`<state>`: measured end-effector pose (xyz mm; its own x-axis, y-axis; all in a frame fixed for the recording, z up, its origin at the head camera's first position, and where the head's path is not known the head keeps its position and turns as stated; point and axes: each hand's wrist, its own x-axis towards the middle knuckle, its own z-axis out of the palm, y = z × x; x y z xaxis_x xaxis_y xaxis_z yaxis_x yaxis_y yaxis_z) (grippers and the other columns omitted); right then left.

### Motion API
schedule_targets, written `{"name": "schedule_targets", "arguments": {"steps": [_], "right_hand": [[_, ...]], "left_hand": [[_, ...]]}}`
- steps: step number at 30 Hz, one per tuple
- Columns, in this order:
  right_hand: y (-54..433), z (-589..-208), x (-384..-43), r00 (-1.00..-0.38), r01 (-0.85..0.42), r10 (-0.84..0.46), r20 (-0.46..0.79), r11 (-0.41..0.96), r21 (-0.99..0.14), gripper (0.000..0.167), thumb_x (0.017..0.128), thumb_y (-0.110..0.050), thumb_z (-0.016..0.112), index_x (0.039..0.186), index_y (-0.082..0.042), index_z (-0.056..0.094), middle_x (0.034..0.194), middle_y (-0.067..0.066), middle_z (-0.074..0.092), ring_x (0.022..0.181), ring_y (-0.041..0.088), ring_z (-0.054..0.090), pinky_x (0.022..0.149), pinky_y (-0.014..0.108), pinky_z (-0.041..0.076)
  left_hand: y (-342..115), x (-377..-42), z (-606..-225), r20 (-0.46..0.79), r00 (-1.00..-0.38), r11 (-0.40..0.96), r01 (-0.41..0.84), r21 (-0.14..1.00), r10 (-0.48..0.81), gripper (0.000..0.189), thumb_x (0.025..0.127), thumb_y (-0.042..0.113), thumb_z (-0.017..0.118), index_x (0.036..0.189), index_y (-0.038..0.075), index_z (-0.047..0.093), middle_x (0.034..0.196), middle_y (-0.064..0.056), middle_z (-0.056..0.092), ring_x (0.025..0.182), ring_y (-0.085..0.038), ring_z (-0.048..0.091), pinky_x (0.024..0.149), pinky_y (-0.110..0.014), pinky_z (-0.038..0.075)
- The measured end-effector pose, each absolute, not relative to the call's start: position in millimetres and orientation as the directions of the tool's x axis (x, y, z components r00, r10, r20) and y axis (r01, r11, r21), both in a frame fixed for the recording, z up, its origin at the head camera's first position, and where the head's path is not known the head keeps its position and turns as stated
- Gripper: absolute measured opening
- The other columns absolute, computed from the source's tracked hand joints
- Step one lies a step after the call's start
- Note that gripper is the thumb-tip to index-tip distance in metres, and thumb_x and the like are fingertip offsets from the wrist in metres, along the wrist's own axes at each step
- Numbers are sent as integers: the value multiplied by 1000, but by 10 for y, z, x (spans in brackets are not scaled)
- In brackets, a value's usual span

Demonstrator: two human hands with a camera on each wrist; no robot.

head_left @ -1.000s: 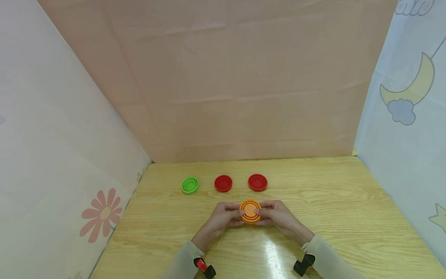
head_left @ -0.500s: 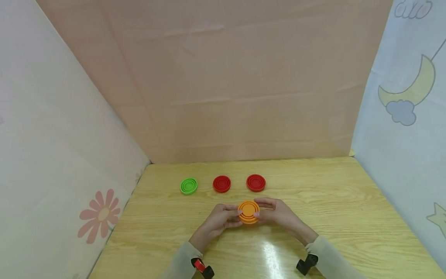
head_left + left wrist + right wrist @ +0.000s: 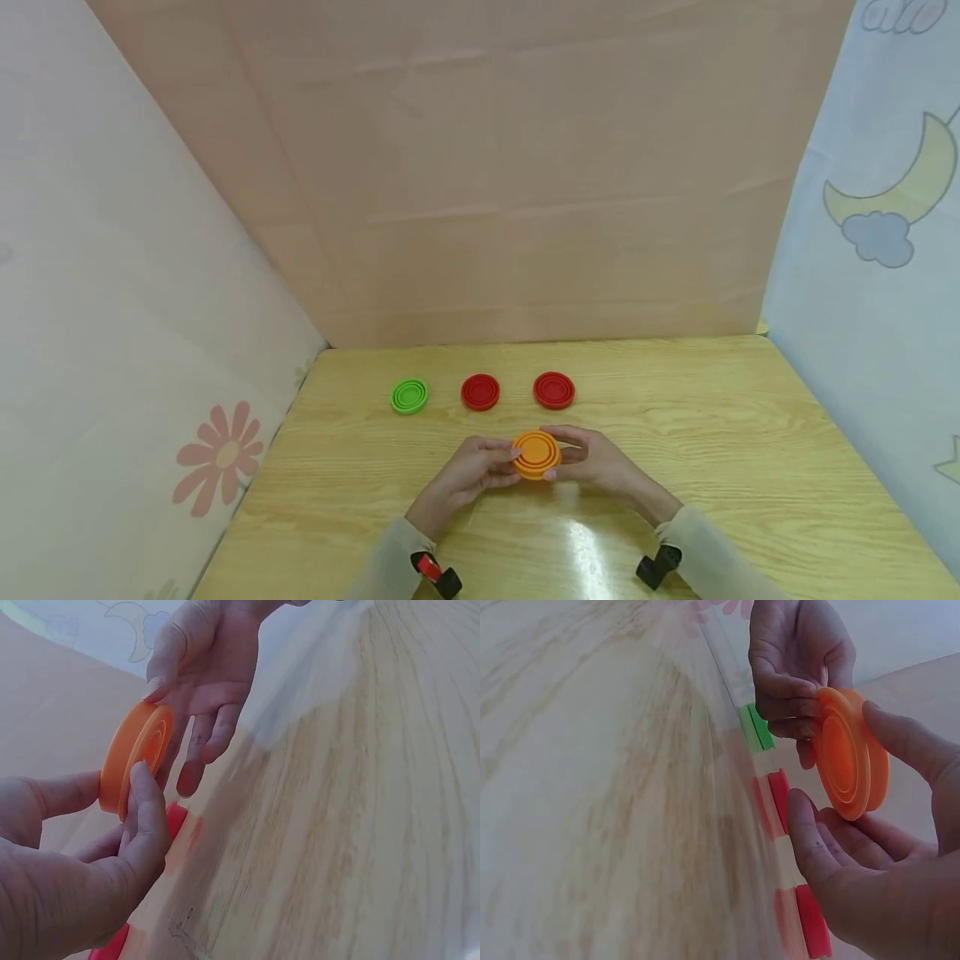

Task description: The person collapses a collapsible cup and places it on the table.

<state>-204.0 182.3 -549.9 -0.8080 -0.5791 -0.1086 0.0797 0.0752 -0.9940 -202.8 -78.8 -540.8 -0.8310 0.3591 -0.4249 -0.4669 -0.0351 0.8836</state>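
An orange collapsible cup [image 3: 536, 450], pressed flat into a disc of concentric rings, is held up over the table between both hands. My left hand [image 3: 468, 471] pinches its left edge, thumb on one face and fingers on the other, as the left wrist view shows on the cup [image 3: 120, 761]. My right hand [image 3: 603, 471] holds the opposite side, its thumb at the near rim and a finger curving past the far rim. In the right wrist view the cup [image 3: 844, 754] stands tilted, and some right fingers spread below it.
Behind the hands, a flat green ringed disc [image 3: 409, 397], a red one [image 3: 480, 392] and a second red one [image 3: 554, 390] lie in a row on the wooden table [image 3: 712, 450]. Upright panels border the left, back and right sides.
The right hand has shifted its grip: its thumb has slid from the cup's face to the near rim, and a finger has risen to the far edge. The left hand keeps its pinch.
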Motion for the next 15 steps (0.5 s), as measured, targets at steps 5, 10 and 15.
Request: {"name": "schedule_targets", "arguments": {"steps": [5, 10, 15], "right_hand": [[1829, -5509, -2054, -810, 85, -576, -111, 72, -994, 72, 92, -17, 83, 154, -4, 49, 151, 21, 59, 127, 27, 67, 101, 28, 57], [1840, -5527, -2060, -814, 99, -570, -112, 53, -994, 69, 93, -16, 81, 152, -2, 50, 149, 20, 60, 123, 24, 69, 98, 28, 59], [1854, -5540, -2069, -827, 152, -543, -148, 38, -988, 65, 95, -17, 79, 151, -1, 51, 144, 14, 66, 120, 16, 71, 98, 28, 60]], "left_hand": [[-789, -2020, -5414, -425, -832, -33, -466, 884, 358, 31, 101, 14, 71, 126, -4, 72, 111, -9, 76, 91, -14, 74, 86, -29, 66], [-781, -2016, -5416, -409, -840, -32, -449, 893, 357, 31, 101, 14, 70, 126, -5, 72, 112, -10, 75, 90, -14, 74, 85, -29, 66], [-774, -2019, -5427, -378, -850, -11, -411, 912, 367, 32, 101, 18, 71, 125, -5, 72, 107, -7, 76, 89, -13, 74, 83, -30, 67]]}}
